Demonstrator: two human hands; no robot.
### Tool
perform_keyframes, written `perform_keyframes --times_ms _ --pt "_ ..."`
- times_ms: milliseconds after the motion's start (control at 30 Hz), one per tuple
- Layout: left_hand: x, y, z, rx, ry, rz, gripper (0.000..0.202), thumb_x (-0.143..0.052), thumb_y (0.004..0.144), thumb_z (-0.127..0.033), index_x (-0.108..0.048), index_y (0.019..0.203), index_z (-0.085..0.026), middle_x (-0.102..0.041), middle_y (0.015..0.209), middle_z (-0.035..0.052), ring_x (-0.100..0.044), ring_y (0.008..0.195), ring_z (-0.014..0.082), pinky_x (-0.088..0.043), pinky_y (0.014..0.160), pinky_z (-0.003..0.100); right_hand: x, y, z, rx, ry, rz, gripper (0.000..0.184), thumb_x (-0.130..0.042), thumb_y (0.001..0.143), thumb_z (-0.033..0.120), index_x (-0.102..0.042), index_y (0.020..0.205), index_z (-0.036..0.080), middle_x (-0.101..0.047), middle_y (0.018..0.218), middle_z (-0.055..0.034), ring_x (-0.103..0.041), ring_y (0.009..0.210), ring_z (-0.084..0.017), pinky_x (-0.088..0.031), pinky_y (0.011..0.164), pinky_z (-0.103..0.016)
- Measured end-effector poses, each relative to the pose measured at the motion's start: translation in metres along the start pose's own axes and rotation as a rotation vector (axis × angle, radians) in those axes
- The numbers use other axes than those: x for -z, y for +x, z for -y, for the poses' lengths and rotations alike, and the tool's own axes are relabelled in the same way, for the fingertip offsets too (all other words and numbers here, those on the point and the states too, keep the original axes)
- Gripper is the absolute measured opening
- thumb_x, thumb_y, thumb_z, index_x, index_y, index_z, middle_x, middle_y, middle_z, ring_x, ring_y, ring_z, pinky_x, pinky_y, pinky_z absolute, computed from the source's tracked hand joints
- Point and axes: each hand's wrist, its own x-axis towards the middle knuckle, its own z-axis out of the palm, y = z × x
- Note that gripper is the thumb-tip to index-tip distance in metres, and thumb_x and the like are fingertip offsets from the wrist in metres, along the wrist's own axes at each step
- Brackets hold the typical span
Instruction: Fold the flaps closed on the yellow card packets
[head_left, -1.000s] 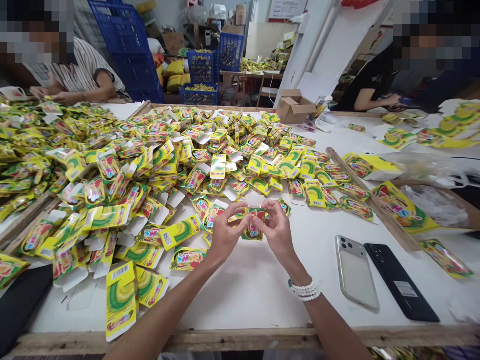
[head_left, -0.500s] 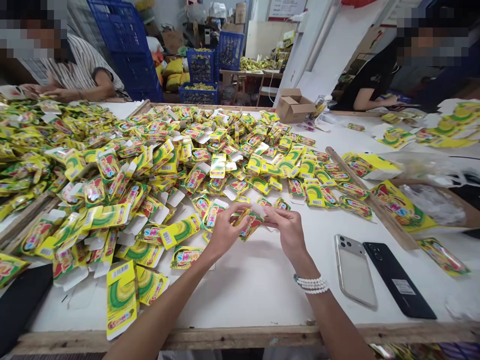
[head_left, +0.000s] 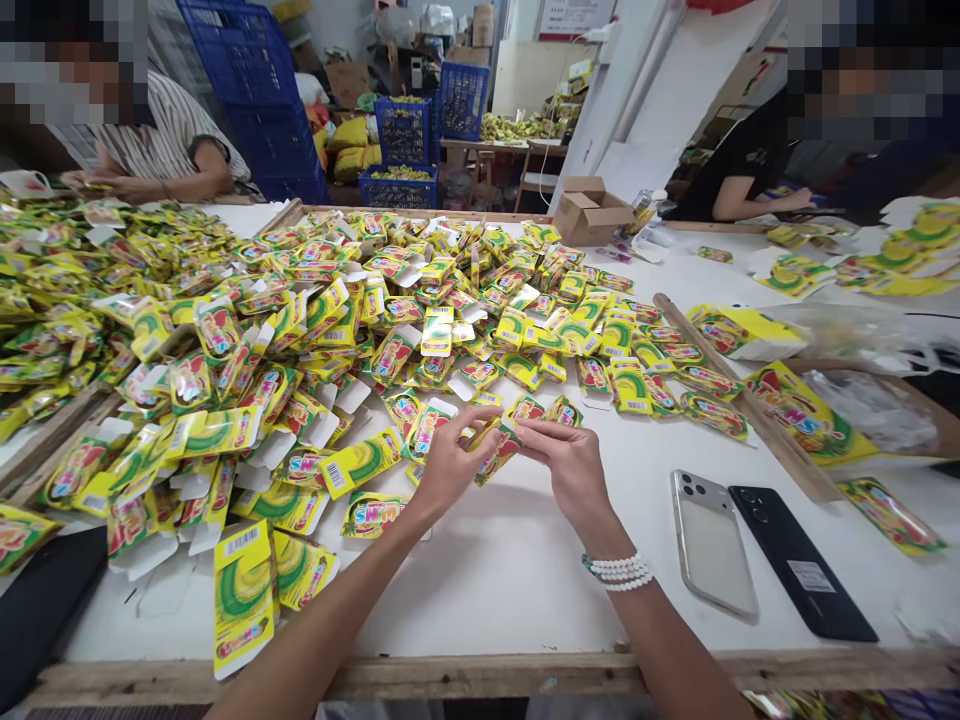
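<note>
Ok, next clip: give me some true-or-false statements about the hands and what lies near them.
1. The left hand and the right hand both pinch one yellow packet. True.
2. The right wrist wears a bead bracelet. True.
3. A silver phone and a black phone lie to the right of the right hand. True.
4. The two phones are stacked. False: they lie side by side.
5. The left hand is empty. False: it grips the packet.
</note>
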Motion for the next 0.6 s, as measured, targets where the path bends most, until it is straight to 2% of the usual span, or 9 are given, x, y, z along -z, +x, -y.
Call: perform_keyframes --times_ms 167,300,467,600 --pt "-0.0019 -0.0026 -0.0051 -0.012 -0.012 -0.015 0.029 -0.063 0.091 -0.035 -0.073 0.116 -0.024 -0.072 0.120 0.0044 -0.065 0.109 0.0186 -0.052 0.088 0.026 -0.0015 -0.0018 -0.0008 -0.057 0.047 -0.024 0.034 -0.094 0.057 0.034 -0.083 0.084 0.017 -0.079 0.090 -0.0109 -0.075 0.085 -0.027 -0.064 0.083 -0.044" --pt "-0.0041 -0.0045 -0.0068 0.060 -0.050 -0.066 0.028 -0.061 0.090 -0.031 -0.072 0.115 -0.023 -0.073 0.114 0.0040 -0.067 0.096 0.0163 -0.052 0.078 0.024 -0.0022 -0.0037 0.0017 0.045 -0.056 0.046 0.031 -0.092 0.061 0.037 -0.084 0.084 0.019 -0.079 0.087 -0.0087 -0.075 0.084 -0.027 -0.063 0.084 -0.044" --pt "-0.0033 -0.0031 -0.0052 0.058 -0.031 -0.123 0.025 -0.061 0.088 -0.027 -0.072 0.110 -0.023 -0.074 0.107 0.0031 -0.066 0.087 0.0142 -0.052 0.076 0.024 -0.0005 -0.0030 0.0033 0.091 -0.074 0.175 0.032 -0.091 0.064 0.042 -0.083 0.088 0.021 -0.079 0.089 -0.0070 -0.076 0.085 -0.028 -0.064 0.085 -0.047" --pt "-0.0020 -0.0029 -0.0080 0.069 -0.012 -0.142 0.022 -0.061 0.087 -0.026 -0.073 0.106 -0.023 -0.074 0.101 0.0019 -0.066 0.083 0.0134 -0.049 0.072 0.023 -0.0023 -0.0037 -0.0014 0.165 -0.141 0.159 0.032 -0.089 0.067 0.042 -0.083 0.090 0.020 -0.079 0.088 -0.0072 -0.077 0.080 -0.028 -0.066 0.082 -0.049"
